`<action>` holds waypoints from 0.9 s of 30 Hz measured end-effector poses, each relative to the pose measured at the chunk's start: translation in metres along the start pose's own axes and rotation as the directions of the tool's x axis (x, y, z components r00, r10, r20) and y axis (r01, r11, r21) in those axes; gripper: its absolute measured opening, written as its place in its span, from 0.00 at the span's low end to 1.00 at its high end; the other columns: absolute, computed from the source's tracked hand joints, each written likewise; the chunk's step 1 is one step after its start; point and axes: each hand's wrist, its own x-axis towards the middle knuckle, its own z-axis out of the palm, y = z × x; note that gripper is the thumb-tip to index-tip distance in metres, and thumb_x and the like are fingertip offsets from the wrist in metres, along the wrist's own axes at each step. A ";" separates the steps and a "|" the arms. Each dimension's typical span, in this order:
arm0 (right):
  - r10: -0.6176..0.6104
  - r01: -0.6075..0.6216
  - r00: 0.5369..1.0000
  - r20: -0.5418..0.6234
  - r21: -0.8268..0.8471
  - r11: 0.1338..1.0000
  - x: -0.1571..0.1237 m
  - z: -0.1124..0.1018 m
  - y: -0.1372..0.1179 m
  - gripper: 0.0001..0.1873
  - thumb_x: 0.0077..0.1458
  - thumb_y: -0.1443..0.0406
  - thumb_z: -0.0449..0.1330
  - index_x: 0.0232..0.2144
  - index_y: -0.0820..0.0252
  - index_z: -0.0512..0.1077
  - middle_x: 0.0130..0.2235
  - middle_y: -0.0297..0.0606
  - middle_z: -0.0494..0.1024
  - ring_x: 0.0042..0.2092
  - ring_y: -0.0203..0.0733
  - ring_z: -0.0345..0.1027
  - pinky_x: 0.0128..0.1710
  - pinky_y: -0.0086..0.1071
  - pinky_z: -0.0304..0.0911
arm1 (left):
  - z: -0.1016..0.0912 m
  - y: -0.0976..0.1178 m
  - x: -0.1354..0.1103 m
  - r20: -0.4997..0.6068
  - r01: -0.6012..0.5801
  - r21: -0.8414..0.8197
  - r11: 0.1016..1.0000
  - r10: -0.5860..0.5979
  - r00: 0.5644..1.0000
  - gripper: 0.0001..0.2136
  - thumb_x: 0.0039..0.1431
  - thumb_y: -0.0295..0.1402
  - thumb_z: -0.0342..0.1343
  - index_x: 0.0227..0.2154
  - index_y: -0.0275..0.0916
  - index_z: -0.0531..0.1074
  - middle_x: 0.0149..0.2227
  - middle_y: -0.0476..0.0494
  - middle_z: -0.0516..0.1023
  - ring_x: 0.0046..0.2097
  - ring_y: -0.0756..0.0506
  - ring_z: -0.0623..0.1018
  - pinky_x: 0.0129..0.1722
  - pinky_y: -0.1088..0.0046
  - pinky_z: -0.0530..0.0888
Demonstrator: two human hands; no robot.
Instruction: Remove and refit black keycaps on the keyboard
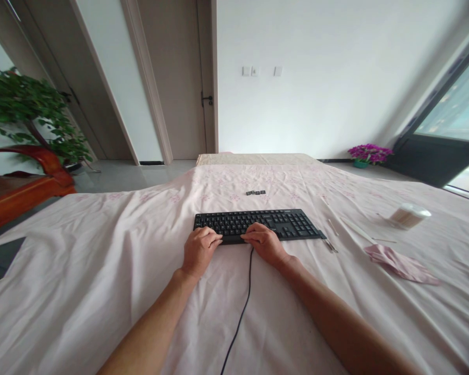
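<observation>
A black keyboard (293,225) lies on the pale pink cloth, its number pad to the right. My left hand (200,249) holds the keyboard's near edge left of the middle, thumb and fingers closed together. My right hand (266,242) grips the same edge a little farther right, its fingers curled over the lower keys. A black cable (240,317) runs from under the keyboard toward me. Beyond the keyboard, several loose black keycaps (256,192) sit in a short row. Metal tweezers (330,246) lie by its right end, partly hidden by a dark piece.
On the right are a clear tub of cotton swabs (409,215), a crumpled pink cloth (400,264) and a few loose swabs (333,227). A dark flat object (2,260) lies at the left edge. The wrinkled tablecloth (101,260) covers the table. A wooden chair (42,172) stands left.
</observation>
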 end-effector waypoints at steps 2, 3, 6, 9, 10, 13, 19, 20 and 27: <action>0.006 -0.006 1.000 -0.007 0.005 1.000 0.001 0.000 0.000 0.11 0.59 0.67 0.56 0.37 0.50 0.79 0.37 0.36 0.74 0.39 0.37 0.69 0.41 0.30 0.65 | 0.000 0.000 0.000 -0.003 -0.003 -0.005 1.000 0.003 1.000 0.05 0.54 0.31 0.61 0.34 0.45 0.78 0.34 0.48 0.76 0.39 0.46 0.72 0.41 0.68 0.69; 0.011 -0.011 1.000 -0.015 0.005 1.000 0.001 0.001 0.000 0.11 0.59 0.67 0.56 0.37 0.51 0.79 0.37 0.36 0.74 0.39 0.37 0.69 0.41 0.30 0.65 | 0.000 0.000 0.000 -0.009 0.001 -0.005 1.000 -0.001 1.000 0.05 0.54 0.30 0.61 0.34 0.45 0.78 0.34 0.48 0.76 0.39 0.46 0.73 0.41 0.68 0.69; 0.022 -0.022 0.999 -0.034 0.001 1.000 0.003 0.003 0.000 0.11 0.58 0.67 0.57 0.37 0.51 0.79 0.37 0.36 0.74 0.39 0.37 0.69 0.41 0.30 0.64 | 0.001 0.000 0.001 -0.014 0.015 0.002 1.000 -0.015 1.000 0.05 0.54 0.30 0.61 0.34 0.44 0.78 0.34 0.48 0.76 0.39 0.46 0.73 0.41 0.68 0.69; 0.025 -0.026 0.999 -0.033 -0.005 1.000 0.003 0.003 -0.001 0.11 0.58 0.67 0.57 0.36 0.51 0.79 0.37 0.35 0.74 0.39 0.37 0.69 0.41 0.30 0.64 | 0.002 0.000 0.001 -0.013 0.013 0.002 1.000 -0.013 1.000 0.05 0.54 0.30 0.60 0.34 0.44 0.78 0.34 0.48 0.76 0.38 0.46 0.73 0.41 0.68 0.69; 0.027 -0.027 0.999 -0.029 -0.007 1.000 0.002 0.003 -0.001 0.11 0.58 0.68 0.57 0.36 0.51 0.79 0.37 0.35 0.74 0.39 0.37 0.69 0.41 0.30 0.64 | 0.002 0.000 0.001 -0.013 0.010 0.001 1.000 -0.010 1.000 0.05 0.54 0.30 0.60 0.34 0.44 0.77 0.34 0.48 0.76 0.38 0.46 0.73 0.41 0.68 0.69; 0.033 -0.033 0.999 -0.027 -0.010 0.999 0.001 0.002 -0.001 0.11 0.58 0.68 0.57 0.36 0.51 0.79 0.37 0.35 0.74 0.39 0.37 0.69 0.40 0.29 0.64 | 0.002 0.000 0.001 -0.010 0.006 0.004 1.000 -0.006 1.000 0.05 0.54 0.30 0.60 0.35 0.44 0.77 0.34 0.48 0.76 0.39 0.46 0.73 0.41 0.68 0.69; 0.032 -0.033 0.999 -0.041 -0.006 0.999 0.002 0.002 0.000 0.11 0.58 0.67 0.56 0.36 0.51 0.79 0.36 0.36 0.74 0.38 0.37 0.69 0.39 0.30 0.64 | 0.001 0.002 0.001 -0.017 -0.006 0.021 1.000 0.006 1.000 0.05 0.54 0.30 0.61 0.34 0.44 0.77 0.34 0.48 0.76 0.38 0.46 0.73 0.40 0.67 0.68; 0.032 -0.033 0.999 -0.040 -0.009 0.999 0.002 0.002 0.000 0.11 0.58 0.67 0.56 0.36 0.51 0.79 0.36 0.36 0.74 0.38 0.37 0.69 0.39 0.30 0.64 | 0.001 0.002 0.001 -0.016 -0.009 0.022 1.000 0.009 1.000 0.05 0.53 0.30 0.61 0.33 0.44 0.77 0.33 0.48 0.77 0.38 0.46 0.73 0.40 0.67 0.68; 0.003 -0.003 1.000 0.009 -0.072 0.997 0.003 -0.003 -0.004 0.14 0.59 0.69 0.54 0.37 0.51 0.79 0.37 0.36 0.74 0.39 0.37 0.68 0.40 0.30 0.63 | -0.001 0.003 0.001 0.027 -0.053 0.083 0.995 0.051 0.998 0.05 0.55 0.29 0.59 0.34 0.44 0.77 0.34 0.47 0.76 0.38 0.46 0.71 0.40 0.68 0.68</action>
